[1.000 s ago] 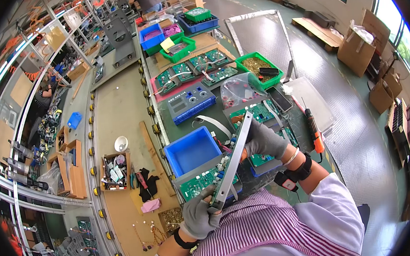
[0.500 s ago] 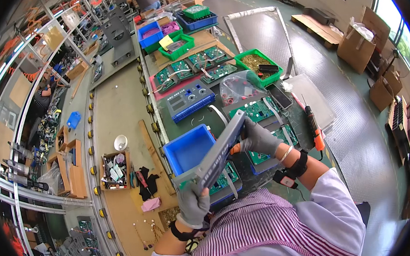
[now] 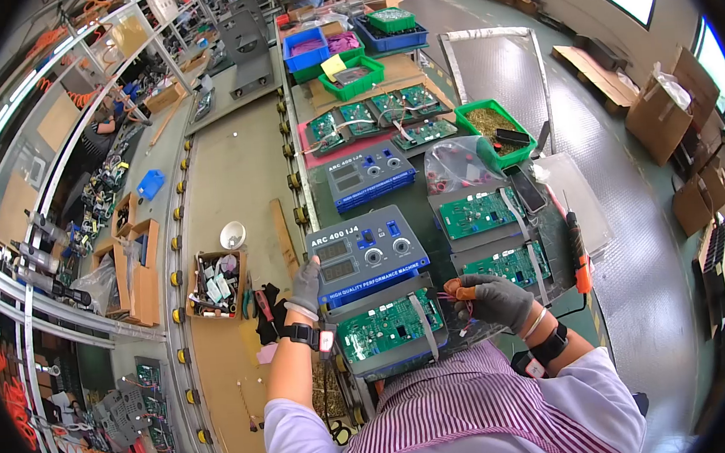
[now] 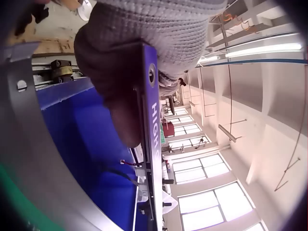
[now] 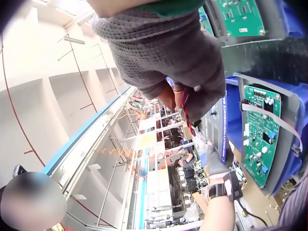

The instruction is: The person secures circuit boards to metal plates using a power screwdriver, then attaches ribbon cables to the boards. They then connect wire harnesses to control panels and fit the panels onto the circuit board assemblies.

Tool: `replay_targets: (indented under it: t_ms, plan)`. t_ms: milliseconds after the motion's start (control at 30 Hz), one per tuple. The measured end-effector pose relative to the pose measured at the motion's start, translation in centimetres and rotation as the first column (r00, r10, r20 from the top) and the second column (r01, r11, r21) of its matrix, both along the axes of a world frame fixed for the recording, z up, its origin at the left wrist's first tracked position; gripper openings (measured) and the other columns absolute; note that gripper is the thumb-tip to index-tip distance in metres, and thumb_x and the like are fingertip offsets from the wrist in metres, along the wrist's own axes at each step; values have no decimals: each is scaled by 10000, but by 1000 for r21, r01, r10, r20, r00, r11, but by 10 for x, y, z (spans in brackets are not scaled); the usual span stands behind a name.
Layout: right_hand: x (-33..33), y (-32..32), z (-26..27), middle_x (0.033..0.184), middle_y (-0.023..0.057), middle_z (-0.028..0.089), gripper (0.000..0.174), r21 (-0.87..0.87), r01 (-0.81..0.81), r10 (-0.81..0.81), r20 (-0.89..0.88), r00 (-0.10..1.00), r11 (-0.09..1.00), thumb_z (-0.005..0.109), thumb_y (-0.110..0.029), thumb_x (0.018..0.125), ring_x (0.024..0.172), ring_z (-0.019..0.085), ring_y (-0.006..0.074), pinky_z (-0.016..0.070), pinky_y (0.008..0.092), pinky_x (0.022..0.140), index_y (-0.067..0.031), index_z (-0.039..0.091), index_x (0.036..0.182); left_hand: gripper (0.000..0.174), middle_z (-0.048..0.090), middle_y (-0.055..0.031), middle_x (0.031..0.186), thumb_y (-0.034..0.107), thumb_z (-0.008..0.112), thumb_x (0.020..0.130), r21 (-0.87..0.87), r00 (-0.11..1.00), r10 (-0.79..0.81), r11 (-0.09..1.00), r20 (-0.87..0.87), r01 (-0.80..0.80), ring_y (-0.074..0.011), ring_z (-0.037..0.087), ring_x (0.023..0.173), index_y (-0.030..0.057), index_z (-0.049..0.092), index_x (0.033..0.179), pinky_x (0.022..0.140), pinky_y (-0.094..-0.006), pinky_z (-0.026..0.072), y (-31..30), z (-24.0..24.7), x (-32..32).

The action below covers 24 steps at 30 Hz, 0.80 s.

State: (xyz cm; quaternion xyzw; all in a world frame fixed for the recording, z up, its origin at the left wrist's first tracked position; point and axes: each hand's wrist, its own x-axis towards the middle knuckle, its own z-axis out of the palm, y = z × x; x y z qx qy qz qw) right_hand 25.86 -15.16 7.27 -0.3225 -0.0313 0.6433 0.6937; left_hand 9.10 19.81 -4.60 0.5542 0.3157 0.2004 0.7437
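Note:
My gloved left hand [image 3: 306, 289] grips the left edge of a grey control panel [image 3: 353, 270] lettered ARC 400 IJ4, which lies face up over the blue bin. In the left wrist view, fingers [image 4: 122, 115] reach under the panel's blue edge [image 4: 153, 120], and cables show beneath it. My gloved right hand [image 3: 505, 302], right of the panel, pinches a twisted red and dark wire [image 5: 186, 115] between thumb and fingertips. Nearest me lies another panel with its green circuit board [image 3: 383, 327] up and a grey ribbon cable [image 3: 425, 324] across it.
Two more board panels [image 3: 477, 215] lie to the right. Behind is a finished-looking ARC 400 panel [image 3: 369, 175], with a plastic bag [image 3: 460, 163] and a green bin of small brass-coloured parts [image 3: 491, 123]. An orange-handled tool [image 3: 583, 273] and a phone [image 3: 530, 188] lie at the right.
The panel, held tilted between both hands before, now lies face up over the blue bin. My right hand has let go of it and holds the wire. The head view has shifted.

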Motion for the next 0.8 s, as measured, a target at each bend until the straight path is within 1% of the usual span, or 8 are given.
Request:
replay_targets:
  t_ms: [133,233,267,400,500,600,667,800]
  plan:
    - [-5,0,10,979,110,569,308,-81,82,-79,44,996,993,520,41,831,775,574,182,496,300,719,33,519,1139,463,640,-143,900,431,464,888,365,977,-18,926,-210,96,-236,613,792,-3,600,977,727,-345,472,12,-27,6]
    - [-5,1,8,962,104,577,283,-59,90,-89,24,996,994,527,30,831,786,584,184,510,294,696,16,535,1113,486,620,-220,881,447,396,895,703,681,306,564,-665,434,-355,599,822,9,608,894,735,-425,460,-7,12,16]
    - [-5,3,5,948,102,579,273,-65,111,-110,30,994,992,527,24,827,771,586,191,509,303,690,14,542,1100,509,599,-252,864,454,361,893,733,664,362,518,-654,440,-412,565,845,10,600,820,733,-471,445,-9,16,17]
    - [-11,16,0,909,101,578,231,-59,186,-183,45,982,981,533,1,821,718,583,208,506,320,670,-2,557,1051,461,606,-217,855,429,404,888,693,594,381,537,-708,482,-371,589,825,6,585,852,708,-457,459,-6,2,14]
    - [-16,20,0,918,109,573,210,41,159,-158,-18,987,986,537,1,821,733,582,209,507,319,670,-29,556,1028,365,611,-179,886,368,524,853,890,638,620,299,-456,345,-325,601,794,9,581,875,710,-418,459,-36,31,16]
    - [-20,26,-6,962,112,573,224,199,103,-85,-99,991,975,535,25,817,820,595,205,524,318,713,-38,549,1032,303,586,-126,983,300,579,846,792,949,118,586,-293,172,-222,584,853,12,582,941,733,-335,458,-69,68,10]
    - [-27,30,-8,985,108,568,244,207,88,-72,-83,994,974,536,25,818,839,593,203,522,330,729,-41,536,1053,283,555,-100,1053,246,589,852,647,934,-356,704,-37,294,-171,541,908,9,584,1006,772,-270,432,-114,111,7]
    - [-49,42,0,1037,90,557,292,105,13,-24,96,995,994,520,24,825,915,588,207,502,354,816,-27,492,1111,226,548,-82,1103,167,574,867,544,894,-397,807,207,232,-149,532,948,5,588,1023,819,-257,415,-174,116,0]
